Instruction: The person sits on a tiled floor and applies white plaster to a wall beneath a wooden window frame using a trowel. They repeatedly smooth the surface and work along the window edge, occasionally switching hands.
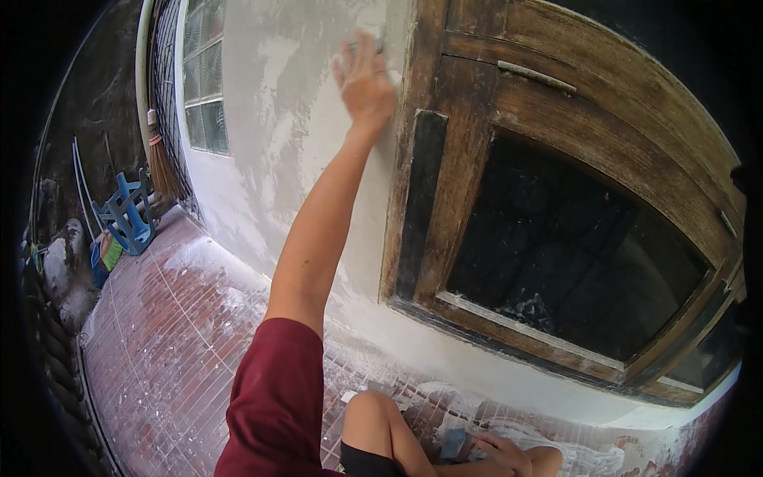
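My left hand [367, 83], at the end of a raised arm in a maroon sleeve, is against the patchy grey-white wall [274, 103], left of the window frame. It is slightly blurred. A small dark-grey flat piece [377, 45] shows under its fingertips, mostly hidden by them. Low in the view, my right hand [502, 455] rests by my bent knees, its fingers closed at a blue-grey flat piece [453, 443]. What kind of piece it is, I cannot make out.
A worn wooden window frame [461, 159] with dark glass fills the right. Farther left are a glass-block window [204, 79], a straw broom [161, 163] and a blue plastic stool [127, 215]. White dust and flakes cover the red tiled floor [171, 318].
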